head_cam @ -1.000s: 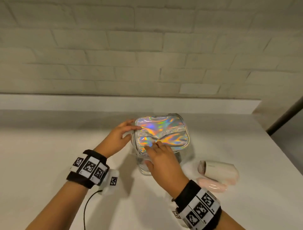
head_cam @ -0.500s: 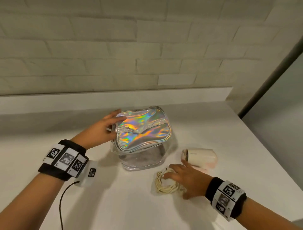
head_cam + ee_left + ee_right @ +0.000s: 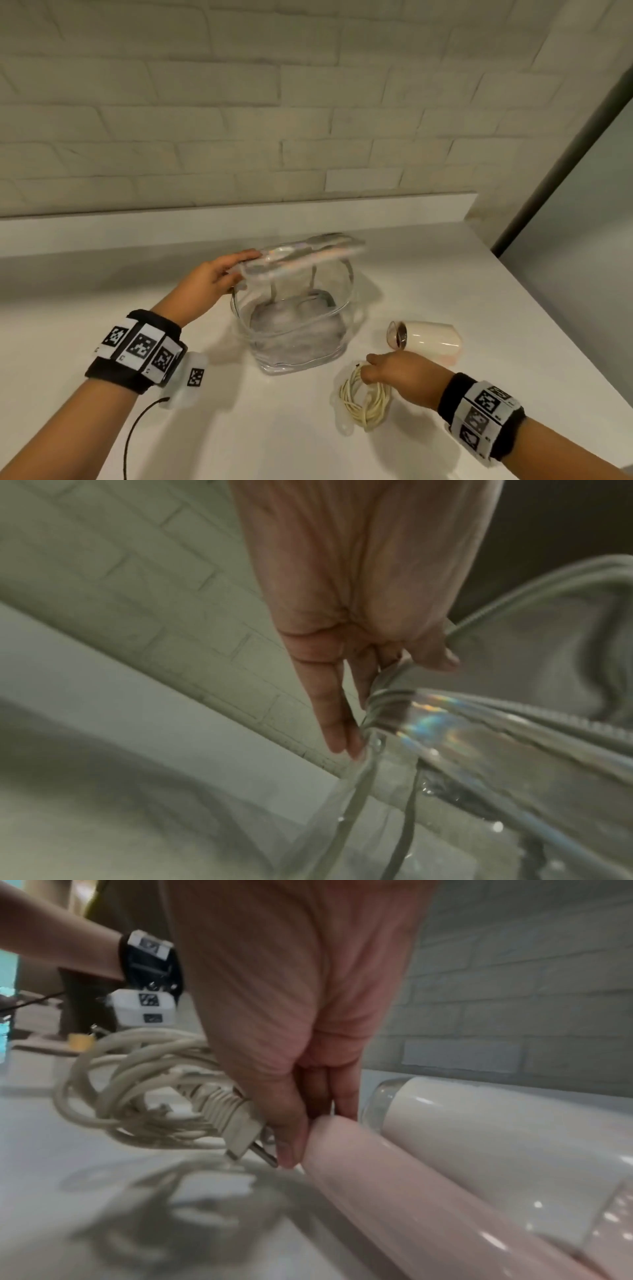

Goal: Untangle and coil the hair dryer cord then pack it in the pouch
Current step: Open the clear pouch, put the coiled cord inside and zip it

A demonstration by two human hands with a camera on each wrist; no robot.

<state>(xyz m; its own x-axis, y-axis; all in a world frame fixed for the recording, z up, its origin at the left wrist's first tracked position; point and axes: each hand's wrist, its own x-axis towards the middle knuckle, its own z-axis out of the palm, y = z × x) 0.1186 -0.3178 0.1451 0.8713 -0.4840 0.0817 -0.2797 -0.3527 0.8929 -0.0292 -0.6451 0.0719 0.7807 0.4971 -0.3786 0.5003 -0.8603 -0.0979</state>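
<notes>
The clear pouch (image 3: 298,339) stands mid-counter. Its holographic lid (image 3: 308,253) is lifted flat above the opening. My left hand (image 3: 222,277) pinches the lid's left edge, thumb beneath it; in the left wrist view my left hand (image 3: 359,615) holds the zip rim (image 3: 394,693). The pouch looks empty inside. The cream cord (image 3: 364,401) lies coiled to the pouch's right, its plug (image 3: 240,1131) beside my thumb. My right hand (image 3: 397,375) pinches the end of the pink folded handle (image 3: 411,1191) of the hair dryer (image 3: 428,337), which lies on its side.
The white counter (image 3: 274,438) ends at a raised ledge (image 3: 205,222) below a brick wall. Its right edge (image 3: 561,325) runs diagonally close to the dryer. A black cable (image 3: 137,431) hangs from my left wrist unit.
My left hand has lifted the lid, so the pouch now stands open. My right hand left the pouch, dropped beside the coil and now holds the dryer's handle end.
</notes>
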